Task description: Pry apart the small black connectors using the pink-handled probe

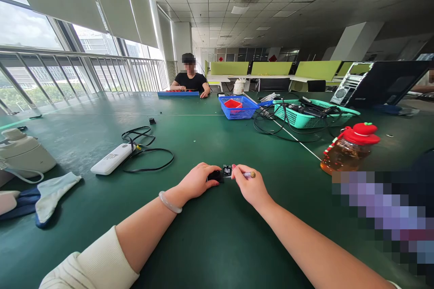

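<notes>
My left hand is closed on a small black object resting on the green table. At that object's right side sits a small dark piece with whitish marks; its details are too small to make out. My right hand pinches a slim pen-like tool whose tan rounded end sticks out to the right. The tool's tip points left, close to the marked piece; whether it touches cannot be seen.
A white power bank with a black cable lies left, near a glove and a beige bottle. A blue basket, a teal basket with cables and a red-lidded bottle stand right. Another person sits opposite.
</notes>
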`<act>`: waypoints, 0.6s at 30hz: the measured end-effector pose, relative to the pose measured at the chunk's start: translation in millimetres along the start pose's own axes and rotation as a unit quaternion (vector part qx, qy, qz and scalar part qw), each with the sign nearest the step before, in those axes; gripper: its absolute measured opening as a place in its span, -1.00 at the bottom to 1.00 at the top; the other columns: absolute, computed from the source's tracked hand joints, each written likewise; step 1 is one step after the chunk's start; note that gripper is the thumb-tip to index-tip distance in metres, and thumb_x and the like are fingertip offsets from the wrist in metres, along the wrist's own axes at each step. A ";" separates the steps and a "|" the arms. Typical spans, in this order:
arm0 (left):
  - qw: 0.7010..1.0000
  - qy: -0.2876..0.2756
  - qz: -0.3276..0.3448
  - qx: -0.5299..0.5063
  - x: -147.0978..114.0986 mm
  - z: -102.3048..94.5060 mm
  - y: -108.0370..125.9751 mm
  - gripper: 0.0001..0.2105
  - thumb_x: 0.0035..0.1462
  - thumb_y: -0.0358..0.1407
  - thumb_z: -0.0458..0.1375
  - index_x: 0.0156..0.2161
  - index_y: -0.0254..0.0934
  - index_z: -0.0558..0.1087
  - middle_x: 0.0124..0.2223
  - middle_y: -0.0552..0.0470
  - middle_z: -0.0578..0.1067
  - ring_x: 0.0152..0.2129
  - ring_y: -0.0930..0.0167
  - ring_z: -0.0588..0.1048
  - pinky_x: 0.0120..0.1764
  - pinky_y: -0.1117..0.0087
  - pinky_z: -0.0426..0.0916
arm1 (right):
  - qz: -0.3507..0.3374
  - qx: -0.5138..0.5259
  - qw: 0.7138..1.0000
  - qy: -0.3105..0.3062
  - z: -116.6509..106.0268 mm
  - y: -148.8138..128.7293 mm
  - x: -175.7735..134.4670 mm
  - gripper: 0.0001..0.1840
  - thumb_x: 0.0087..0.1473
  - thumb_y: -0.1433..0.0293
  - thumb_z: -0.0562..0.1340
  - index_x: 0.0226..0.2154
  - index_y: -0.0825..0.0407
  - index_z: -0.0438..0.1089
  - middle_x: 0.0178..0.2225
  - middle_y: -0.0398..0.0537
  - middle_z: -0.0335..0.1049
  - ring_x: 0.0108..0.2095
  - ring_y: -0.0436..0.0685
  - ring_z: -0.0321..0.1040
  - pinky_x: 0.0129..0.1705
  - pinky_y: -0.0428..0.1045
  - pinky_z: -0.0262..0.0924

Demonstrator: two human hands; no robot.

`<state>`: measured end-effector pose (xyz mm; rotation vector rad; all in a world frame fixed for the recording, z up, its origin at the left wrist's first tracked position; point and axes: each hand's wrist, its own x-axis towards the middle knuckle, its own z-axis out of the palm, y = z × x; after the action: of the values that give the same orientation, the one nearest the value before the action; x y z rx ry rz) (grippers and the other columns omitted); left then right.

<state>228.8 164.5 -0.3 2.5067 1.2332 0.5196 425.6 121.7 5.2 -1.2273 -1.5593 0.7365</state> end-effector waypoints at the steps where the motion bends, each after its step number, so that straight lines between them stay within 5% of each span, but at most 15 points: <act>1: 1.000 -0.001 0.002 0.001 0.0 0.0 -0.1 -0.62 0.13 -0.23 0.21 0.08 -0.13 0.39 -0.11 -0.02 0.52 -0.12 0.27 0.43 -0.01 0.24 0.35 | -0.009 -0.002 1.000 0.000 0.3 -1.9 -1.4 -0.45 0.14 -0.06 0.06 -0.63 -0.01 0.22 -0.72 -0.25 -0.06 -0.68 -0.03 -0.10 -0.63 -0.08 -0.15; 18: 1.000 -0.013 0.004 0.003 1.5 -0.6 0.5 -0.60 0.12 -0.20 0.22 0.08 -0.15 0.39 -0.11 -0.05 0.53 -0.13 0.25 0.43 -0.03 0.24 0.35 | -0.025 -0.002 0.999 -0.024 -2.3 -2.7 -3.1 -0.49 0.16 0.01 0.05 -0.62 0.00 0.22 -0.71 -0.25 -0.06 -0.66 -0.03 -0.09 -0.61 -0.09 -0.14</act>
<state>229.7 165.4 0.7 2.5167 1.2174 0.4851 426.8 117.7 7.4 -1.1776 -1.6258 0.7361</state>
